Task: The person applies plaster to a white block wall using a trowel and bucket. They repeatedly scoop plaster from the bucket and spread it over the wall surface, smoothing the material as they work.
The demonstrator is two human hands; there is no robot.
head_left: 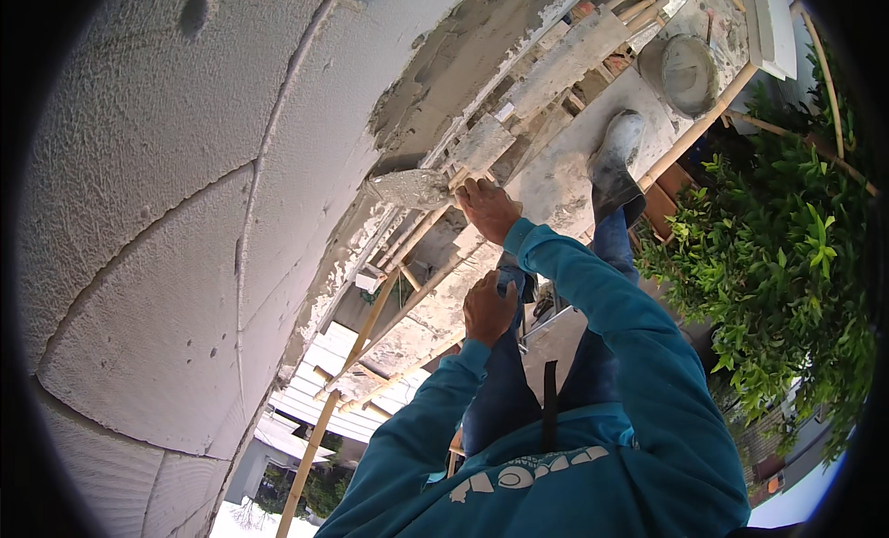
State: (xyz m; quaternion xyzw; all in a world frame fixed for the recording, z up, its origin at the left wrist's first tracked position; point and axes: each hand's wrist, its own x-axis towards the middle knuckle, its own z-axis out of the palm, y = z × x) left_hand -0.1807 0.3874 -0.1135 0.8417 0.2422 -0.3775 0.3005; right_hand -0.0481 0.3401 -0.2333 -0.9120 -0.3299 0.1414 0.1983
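Your right hand point(488, 207) grips a trowel point(412, 188) loaded with mortar against the wall point(167, 214); your left hand point(488, 308) closes on your knee. Standing at the scaffold planks' point(565, 181) edge, 1 overreach could drop mortar, or you.

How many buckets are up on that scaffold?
1: a mortar-caked bucket stands on the planks at the far end, beyond the person's boot. Others may be hidden out of view.
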